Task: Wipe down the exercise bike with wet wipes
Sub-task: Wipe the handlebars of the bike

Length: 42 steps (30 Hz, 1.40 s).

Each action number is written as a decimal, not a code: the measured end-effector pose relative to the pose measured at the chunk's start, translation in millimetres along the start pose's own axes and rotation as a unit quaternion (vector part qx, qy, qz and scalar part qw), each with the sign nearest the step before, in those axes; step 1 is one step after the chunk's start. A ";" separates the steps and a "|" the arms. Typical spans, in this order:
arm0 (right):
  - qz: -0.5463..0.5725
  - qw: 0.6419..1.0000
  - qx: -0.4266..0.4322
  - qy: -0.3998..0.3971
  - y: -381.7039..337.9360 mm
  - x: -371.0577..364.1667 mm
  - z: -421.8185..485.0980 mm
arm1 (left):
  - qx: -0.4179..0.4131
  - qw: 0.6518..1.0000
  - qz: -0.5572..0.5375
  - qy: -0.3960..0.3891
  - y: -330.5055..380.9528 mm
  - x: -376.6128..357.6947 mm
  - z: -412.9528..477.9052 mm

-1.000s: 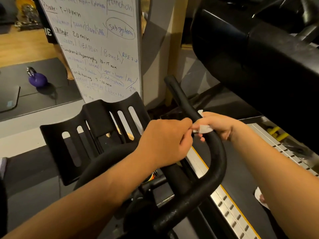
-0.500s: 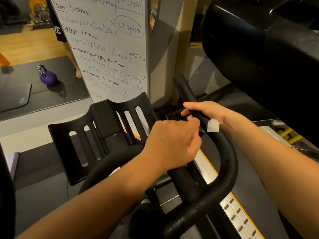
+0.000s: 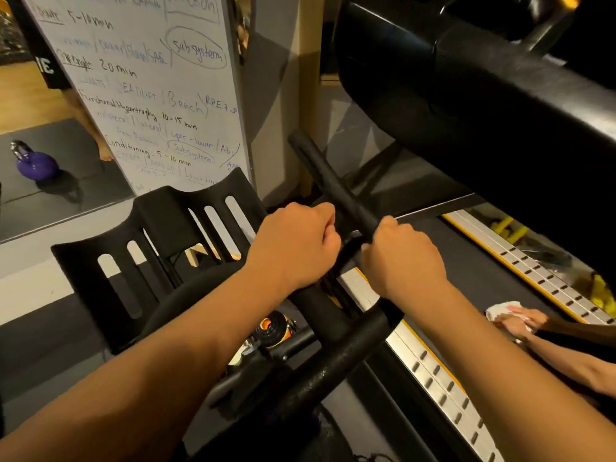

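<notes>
Lower centre, the exercise bike's black handlebar (image 3: 336,368) rises to mid-frame. There the left hand (image 3: 293,248) and right hand (image 3: 400,261) clench round its bars, side by side. Behind them sits a slotted black tray (image 3: 160,225), with a whiteboard (image 3: 150,95) upper left.

single view here, wide-angle, riding on the person's head, tipped forward and down, tight over the handlebar (image 3: 320,171); left hand (image 3: 293,248) and right hand (image 3: 400,258) sit close under the lens, forearms (image 3: 166,378) running in from the bottom edge, whiteboard (image 3: 143,95) beyond.
</notes>
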State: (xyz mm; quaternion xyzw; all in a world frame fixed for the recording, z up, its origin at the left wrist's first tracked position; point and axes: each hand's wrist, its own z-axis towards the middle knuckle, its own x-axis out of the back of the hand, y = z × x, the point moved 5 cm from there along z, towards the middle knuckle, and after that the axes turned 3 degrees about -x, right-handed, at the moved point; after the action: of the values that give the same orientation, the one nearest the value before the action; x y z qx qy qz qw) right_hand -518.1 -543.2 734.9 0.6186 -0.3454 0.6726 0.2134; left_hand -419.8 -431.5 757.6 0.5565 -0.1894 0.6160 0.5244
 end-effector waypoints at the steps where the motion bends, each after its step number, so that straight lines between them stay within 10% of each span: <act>1: 0.007 1.000 -0.014 -0.013 3.3 3.1 -8.9 | -0.003 1.000 0.001 -0.006 -0.3 -1.0 0.6; 13: 0.295 0.955 0.045 -0.007 11.9 11.3 -29.7 | -0.069 0.974 -0.104 -0.188 1.2 -23.7 8.6; 17: 0.534 0.841 0.003 -0.092 21.1 8.4 -15.2 | -0.065 0.980 -0.086 -0.168 -0.9 -22.6 9.9; 22: 0.371 0.920 0.102 -0.067 29.0 -1.5 -19.2 | -0.076 0.976 -0.068 -0.192 2.7 -25.9 10.5; 28: 0.360 0.930 0.073 0.025 34.9 -3.1 -12.5 | -0.086 0.943 -0.034 -0.321 8.5 -47.5 17.9; 42: 0.463 0.885 -0.016 0.037 37.5 -3.4 -5.6 | 0.123 0.889 -0.422 -0.128 -1.3 -31.5 33.9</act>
State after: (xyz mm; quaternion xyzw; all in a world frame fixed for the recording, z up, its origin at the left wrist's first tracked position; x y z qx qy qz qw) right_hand -548.3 -563.7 724.1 0.3592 -0.5956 0.7116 -0.0997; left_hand -407.6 -472.4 739.7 0.7176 0.0748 0.2787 0.6338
